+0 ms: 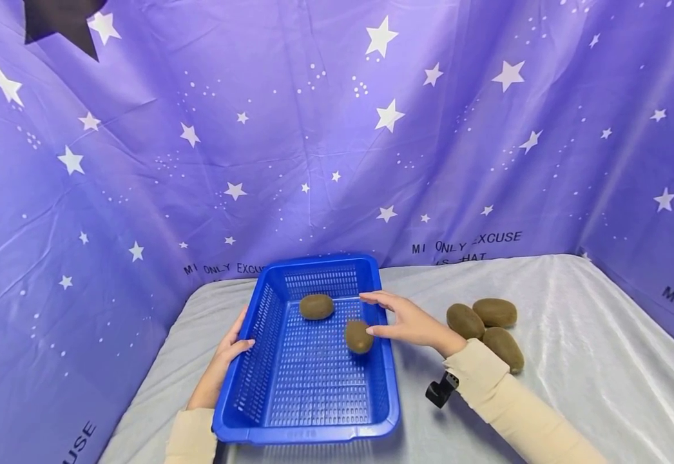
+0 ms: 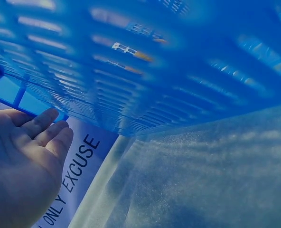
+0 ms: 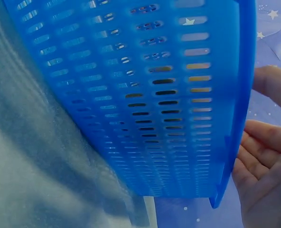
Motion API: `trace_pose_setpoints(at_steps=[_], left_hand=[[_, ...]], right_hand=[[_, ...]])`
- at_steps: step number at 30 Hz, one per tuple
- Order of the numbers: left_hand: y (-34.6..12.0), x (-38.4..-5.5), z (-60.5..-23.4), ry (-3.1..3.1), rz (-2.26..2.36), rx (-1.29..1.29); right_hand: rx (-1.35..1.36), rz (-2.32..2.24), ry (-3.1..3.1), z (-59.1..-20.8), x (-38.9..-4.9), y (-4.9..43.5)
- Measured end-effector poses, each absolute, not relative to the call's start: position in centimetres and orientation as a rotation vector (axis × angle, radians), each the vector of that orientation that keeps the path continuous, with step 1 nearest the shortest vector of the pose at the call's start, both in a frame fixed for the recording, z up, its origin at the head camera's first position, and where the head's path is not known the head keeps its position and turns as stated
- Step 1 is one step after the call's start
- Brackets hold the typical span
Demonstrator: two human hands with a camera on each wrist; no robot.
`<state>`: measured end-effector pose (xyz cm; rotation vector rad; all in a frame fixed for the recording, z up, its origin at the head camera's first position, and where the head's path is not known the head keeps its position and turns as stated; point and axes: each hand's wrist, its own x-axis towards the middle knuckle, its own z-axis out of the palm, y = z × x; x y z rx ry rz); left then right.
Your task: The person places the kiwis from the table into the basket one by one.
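A blue slotted plastic basket stands tilted slightly to the left in the head view. My left hand grips its left rim, thumb over the edge and fingers along the outside; the left wrist view shows those fingers against the wall. Over the right rim reaches my right hand, thumb and fingers spread apart. One brown kiwifruit is by the thumb tip, inside the right wall; whether they touch I cannot tell. Another kiwifruit lies near the basket's back.
Three more kiwifruits lie together on the grey cloth right of the basket, one of them the rear kiwifruit. A black wrist camera hangs at the right cuff. Behind stands a purple star-patterned curtain.
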<state>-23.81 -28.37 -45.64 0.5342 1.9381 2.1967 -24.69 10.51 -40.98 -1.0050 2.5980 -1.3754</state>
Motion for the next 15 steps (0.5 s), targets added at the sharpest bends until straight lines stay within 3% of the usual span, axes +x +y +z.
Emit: trace_pose_setpoints(at_steps=[15], left_hand=[[-28.3,-23.9,-45.6,1.949,2.195,0.551]], right_hand=[[-1.01,-1.469,2.596,-41.1,-23.8,12.1]])
